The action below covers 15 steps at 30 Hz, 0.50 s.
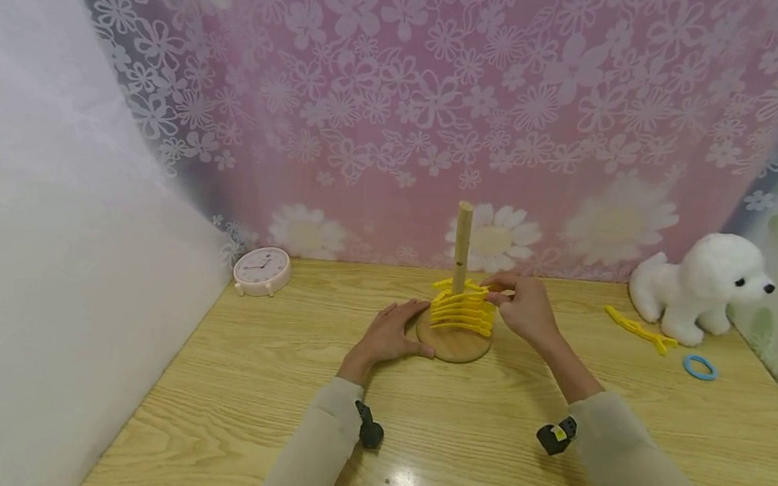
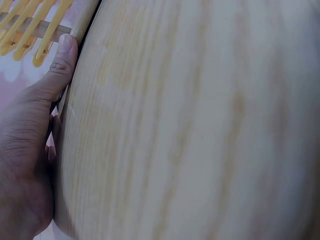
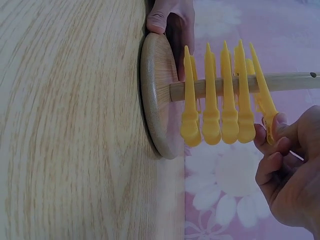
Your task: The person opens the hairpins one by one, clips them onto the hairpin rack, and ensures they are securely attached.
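A wooden stand, with a round base (image 1: 452, 347) and an upright post (image 1: 463, 238), rests on the table. Several yellow hair clips (image 3: 229, 107) are stacked along the lower post, one above another. My right hand (image 1: 525, 309) pinches the end of the topmost clip (image 3: 265, 97) between thumb and fingers; this clip tilts against the others and its jaws lie around the post. On the base's left side, my left hand (image 1: 391, 333) holds the rim, with the thumb (image 2: 65, 55) at the front edge and the fingers toward the back.
To the right lie another yellow hair clip (image 1: 640, 329) and a blue ring (image 1: 701, 367). Behind them sits a white plush dog (image 1: 694, 285). A pink clock (image 1: 262, 271) stands at the back left. A flowered curtain (image 1: 400, 113) hangs along the table's back edge.
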Each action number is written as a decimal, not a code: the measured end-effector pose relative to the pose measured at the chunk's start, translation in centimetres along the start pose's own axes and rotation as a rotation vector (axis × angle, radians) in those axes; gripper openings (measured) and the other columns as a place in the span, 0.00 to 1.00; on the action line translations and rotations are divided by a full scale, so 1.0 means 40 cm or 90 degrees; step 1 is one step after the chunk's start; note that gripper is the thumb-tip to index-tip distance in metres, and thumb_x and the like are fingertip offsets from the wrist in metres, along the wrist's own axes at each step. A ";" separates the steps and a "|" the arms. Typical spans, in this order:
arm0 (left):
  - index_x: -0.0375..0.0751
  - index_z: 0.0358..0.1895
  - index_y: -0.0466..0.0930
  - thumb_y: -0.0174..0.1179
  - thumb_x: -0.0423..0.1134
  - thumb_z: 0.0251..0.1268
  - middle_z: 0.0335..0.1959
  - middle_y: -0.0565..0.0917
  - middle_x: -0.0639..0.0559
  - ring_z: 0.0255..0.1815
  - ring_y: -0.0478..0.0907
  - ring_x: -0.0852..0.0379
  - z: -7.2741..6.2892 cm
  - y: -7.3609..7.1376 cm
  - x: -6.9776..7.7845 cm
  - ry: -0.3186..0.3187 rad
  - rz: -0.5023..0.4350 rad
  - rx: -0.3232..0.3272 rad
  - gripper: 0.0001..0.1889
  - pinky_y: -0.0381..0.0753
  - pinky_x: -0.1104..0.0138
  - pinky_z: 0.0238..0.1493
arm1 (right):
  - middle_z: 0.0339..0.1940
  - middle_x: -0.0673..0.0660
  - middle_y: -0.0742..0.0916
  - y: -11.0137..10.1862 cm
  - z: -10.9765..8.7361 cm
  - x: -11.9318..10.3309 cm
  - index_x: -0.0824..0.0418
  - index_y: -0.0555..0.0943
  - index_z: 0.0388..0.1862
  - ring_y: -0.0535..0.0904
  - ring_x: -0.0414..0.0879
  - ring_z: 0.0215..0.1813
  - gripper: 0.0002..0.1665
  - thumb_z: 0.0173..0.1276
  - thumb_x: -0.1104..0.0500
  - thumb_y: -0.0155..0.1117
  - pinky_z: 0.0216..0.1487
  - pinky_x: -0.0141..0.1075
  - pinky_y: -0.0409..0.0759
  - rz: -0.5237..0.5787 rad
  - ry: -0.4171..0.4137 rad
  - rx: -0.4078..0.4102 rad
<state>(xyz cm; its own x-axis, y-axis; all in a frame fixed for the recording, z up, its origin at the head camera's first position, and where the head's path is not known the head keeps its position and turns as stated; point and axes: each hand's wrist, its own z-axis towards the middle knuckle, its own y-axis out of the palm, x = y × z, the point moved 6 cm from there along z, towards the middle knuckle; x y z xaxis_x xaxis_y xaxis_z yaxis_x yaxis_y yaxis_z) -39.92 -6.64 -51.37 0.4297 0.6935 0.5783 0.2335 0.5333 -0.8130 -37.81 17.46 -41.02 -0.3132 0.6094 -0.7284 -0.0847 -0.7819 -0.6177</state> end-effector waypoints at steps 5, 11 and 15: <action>0.58 0.84 0.57 0.74 0.65 0.57 0.83 0.61 0.57 0.85 0.51 0.58 0.000 -0.002 0.003 0.004 0.006 0.002 0.53 0.42 0.56 0.86 | 0.56 0.68 0.87 -0.002 -0.003 0.000 0.65 0.87 0.54 0.87 0.60 0.43 0.12 0.76 0.68 0.63 0.32 0.46 0.88 0.003 -0.017 -0.032; 0.57 0.84 0.58 0.74 0.64 0.56 0.83 0.62 0.58 0.85 0.50 0.58 -0.001 -0.001 0.005 0.002 -0.002 0.003 0.53 0.41 0.56 0.86 | 0.57 0.69 0.85 -0.001 -0.010 0.004 0.65 0.84 0.57 0.74 0.49 0.16 0.13 0.79 0.67 0.59 0.12 0.38 0.73 0.045 -0.012 -0.094; 0.57 0.84 0.58 0.74 0.64 0.56 0.83 0.62 0.58 0.85 0.50 0.59 0.000 0.001 0.005 0.001 -0.004 0.003 0.53 0.41 0.57 0.86 | 0.57 0.68 0.84 -0.003 -0.016 0.001 0.64 0.83 0.60 0.68 0.46 0.13 0.14 0.80 0.66 0.59 0.14 0.44 0.77 0.064 -0.010 -0.121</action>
<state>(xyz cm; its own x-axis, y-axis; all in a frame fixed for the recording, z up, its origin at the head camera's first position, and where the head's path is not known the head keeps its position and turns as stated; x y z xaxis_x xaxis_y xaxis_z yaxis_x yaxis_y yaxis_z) -39.84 -6.46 -51.28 0.4302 0.6890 0.5833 0.2323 0.5399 -0.8091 -37.19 17.68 -41.15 -0.3262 0.5268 -0.7849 0.1268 -0.7984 -0.5886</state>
